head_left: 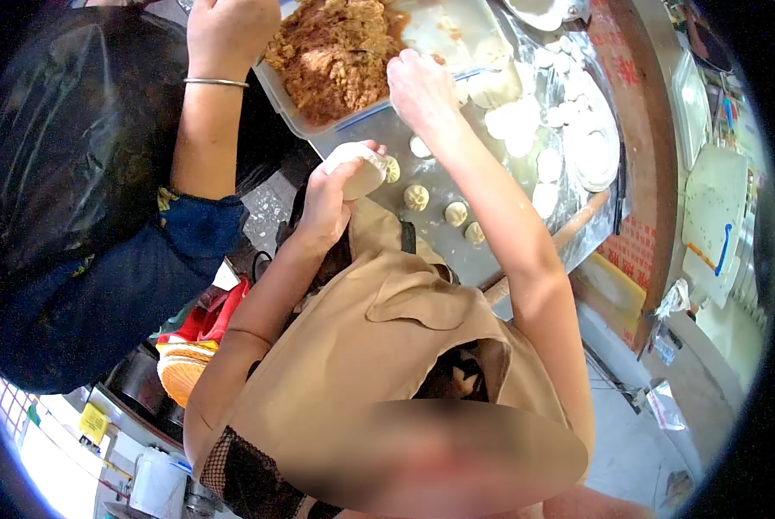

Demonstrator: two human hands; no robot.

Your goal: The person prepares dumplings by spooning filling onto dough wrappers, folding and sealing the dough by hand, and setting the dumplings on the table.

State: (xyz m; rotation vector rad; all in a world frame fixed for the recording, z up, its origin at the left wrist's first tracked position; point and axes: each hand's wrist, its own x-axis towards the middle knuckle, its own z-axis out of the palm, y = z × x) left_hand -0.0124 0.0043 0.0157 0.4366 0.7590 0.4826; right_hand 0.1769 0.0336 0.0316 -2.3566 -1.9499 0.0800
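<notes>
Watching from afar through the head camera, I look down on a metal table (478,261), dusted with flour over its right part. The left hand (325,203) holds a flat dough round (357,176) over the table's near edge, its fingers curled about it. The right hand (422,91) is bent in at the tub (305,131), fingers narrow; I cannot tell whether they pinch anything. Brown filling (331,65) is heaped in the tub's left part. Four small pleated buns (417,197) sit on the table between the left hand and the right forearm, and pale dough pieces (517,123) lie farther right in the flour. A rolling pin (580,218) slants along the near side, partly hidden by that forearm. Beside the table I see a brown board (638,251) with red lettering, and past it a pale tray (711,203). Gray floor (612,389) shows below. On my left a co-worker's hand (232,35), with a bangle at the wrist, reaches the tub's far side. Lower left stand a red bag (223,313) and a white bucket (156,484).
</notes>
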